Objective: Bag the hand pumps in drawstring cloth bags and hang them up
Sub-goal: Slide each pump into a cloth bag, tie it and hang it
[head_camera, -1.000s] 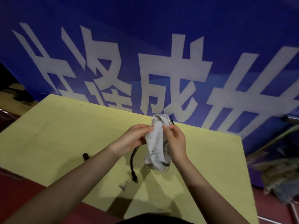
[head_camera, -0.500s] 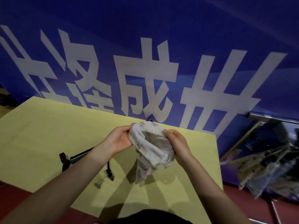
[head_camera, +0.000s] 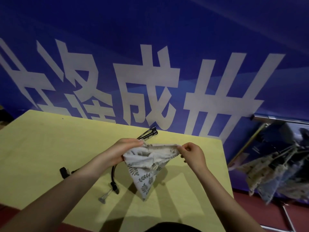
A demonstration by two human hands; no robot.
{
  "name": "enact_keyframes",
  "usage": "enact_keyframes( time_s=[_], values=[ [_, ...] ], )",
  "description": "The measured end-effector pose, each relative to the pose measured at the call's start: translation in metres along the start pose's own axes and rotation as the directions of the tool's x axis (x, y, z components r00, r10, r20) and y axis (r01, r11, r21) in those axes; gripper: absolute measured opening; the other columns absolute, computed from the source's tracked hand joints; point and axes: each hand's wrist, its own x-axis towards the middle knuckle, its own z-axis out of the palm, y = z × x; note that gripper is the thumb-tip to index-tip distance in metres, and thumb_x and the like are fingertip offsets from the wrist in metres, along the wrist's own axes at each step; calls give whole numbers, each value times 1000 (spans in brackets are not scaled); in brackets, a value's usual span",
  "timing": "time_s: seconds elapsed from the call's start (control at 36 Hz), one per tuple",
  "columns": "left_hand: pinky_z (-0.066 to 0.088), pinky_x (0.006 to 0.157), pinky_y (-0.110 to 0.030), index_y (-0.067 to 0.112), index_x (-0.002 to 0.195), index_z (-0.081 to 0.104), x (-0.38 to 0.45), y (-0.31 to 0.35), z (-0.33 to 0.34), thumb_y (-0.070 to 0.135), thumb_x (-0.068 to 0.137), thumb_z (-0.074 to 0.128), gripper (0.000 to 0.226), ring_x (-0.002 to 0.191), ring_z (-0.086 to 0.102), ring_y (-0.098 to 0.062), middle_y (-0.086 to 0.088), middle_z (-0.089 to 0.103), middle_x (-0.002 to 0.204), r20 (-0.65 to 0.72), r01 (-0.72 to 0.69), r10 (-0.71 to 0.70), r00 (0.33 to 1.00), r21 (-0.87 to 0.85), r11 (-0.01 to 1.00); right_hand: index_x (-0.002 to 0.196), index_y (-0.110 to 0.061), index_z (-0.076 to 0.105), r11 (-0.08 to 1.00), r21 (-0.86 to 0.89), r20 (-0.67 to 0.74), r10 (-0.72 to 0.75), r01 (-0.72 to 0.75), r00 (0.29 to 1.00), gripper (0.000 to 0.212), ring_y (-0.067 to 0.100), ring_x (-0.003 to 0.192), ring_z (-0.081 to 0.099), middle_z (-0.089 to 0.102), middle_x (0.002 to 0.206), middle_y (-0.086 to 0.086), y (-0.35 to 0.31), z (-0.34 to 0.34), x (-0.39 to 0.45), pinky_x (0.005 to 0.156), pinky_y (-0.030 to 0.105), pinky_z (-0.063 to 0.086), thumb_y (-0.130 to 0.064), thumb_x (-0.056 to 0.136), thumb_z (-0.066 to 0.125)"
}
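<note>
Hands at mid-frame: left hand (head_camera: 120,152) and right hand (head_camera: 192,154) pinch the leaf-print bag (head_camera: 143,171) mouth wide above the yellow table (head_camera: 50,148).

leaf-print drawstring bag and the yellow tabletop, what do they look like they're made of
The pale grey leaf-print drawstring bag, held open by the left hand and right hand, looks like matte woven cloth, likely cotton or linen: it folds and sags softly. The pale yellow tabletop looks like smooth laminated board or painted wood; which one is unclear.

Two hands (head_camera: 120,152), one leaf-print bag (head_camera: 145,169), two hand pumps (head_camera: 148,133)
</note>
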Motion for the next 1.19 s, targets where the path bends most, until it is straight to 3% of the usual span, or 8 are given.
enact_keyframes(
  time_s=[0.17, 0.28, 0.39, 0.47, 0.61, 0.78, 0.89, 1.19],
  values=[
    [43, 60, -23, 12, 69, 69, 10, -6, 11, 34, 87, 68, 29, 63, 60, -18, -5, 67, 67, -75, 85, -60, 995, 403, 911, 76, -2, 53, 876, 352, 236, 259, -331, 937, 22, 17, 46, 54, 54, 58, 9, 1, 8, 5, 57, 29, 52, -10, 96, 51],
    [21, 54, -29, 19, 55, 34, 28, -15, 12, 44, 92, 56, 50, 47, 28, -15, 1, 30, 53, -231, 240, -89, 969, 786, 570, 90, 0, 58, 210, 684, 629, 315, -699, 710, 16, 28, 63, 71, 69, 78, 18, -7, 8, 5, 56, 34, 60, -3, 98, 45],
    [36, 53, -24, 12, 74, 56, 30, -22, 7, 30, 101, 47, 33, 56, 48, -18, -9, 56, 67, -261, 193, -52, 964, 550, 813, 101, 13, 62, 51, 632, 744, 239, -773, 624, 27, 37, 79, 71, 71, 92, 26, -10, 5, 1, 66, 40, 60, -2, 94, 41],
    [53, 69, -31, 4, 103, 63, 33, -26, -3, 17, 102, 43, 24, 78, 63, -23, -14, 68, 88, -258, 121, -133, 957, -61, 991, 113, 15, 62, 101, 553, 819, 117, -827, 562, 38, 41, 99, 66, 65, 115, 28, -8, 0, -1, 89, 50, 53, -12, 90, 48],
    [54, 75, -34, -1, 108, 57, 37, -22, -5, 12, 104, 33, 27, 92, 60, -25, -17, 65, 99, -170, 105, -265, 949, -620, 778, 100, -2, 72, 512, 462, 810, 89, -724, 579, 28, 28, 83, 70, 72, 94, 16, -8, 1, -6, 78, 34, 55, -25, 93, 57],
    [50, 69, -9, 0, 99, 66, 32, -22, -17, -7, 88, 58, 16, 67, 64, 4, -21, 69, 89, -78, 124, -305, 949, -798, 589, 99, 0, 71, 768, 333, 709, 179, -547, 682, 30, 28, 82, 68, 71, 103, 21, 17, 20, 2, 70, 31, 54, -24, 82, 72],
    [53, 75, -30, 0, 92, 70, 21, -33, -26, 24, 95, 49, 32, 77, 67, -22, -14, 68, 88, -46, 143, -251, 967, -719, 680, 109, 1, 69, 635, 412, 753, 166, -653, 637, 29, 29, 78, 69, 69, 102, 22, 29, 41, 9, 67, 32, 57, -18, 89, 61],
    [56, 55, -29, 3, 78, 69, 16, -31, -105, 16, 36, 95, 51, 64, 68, -24, -12, 67, 75, -73, 57, -161, 984, -731, 680, 86, -6, 66, 968, -174, 533, 246, -179, 809, 12, 20, 59, 55, 64, 76, 12, 22, 126, 75, 61, 29, 50, -16, 89, 62]
  ],
)
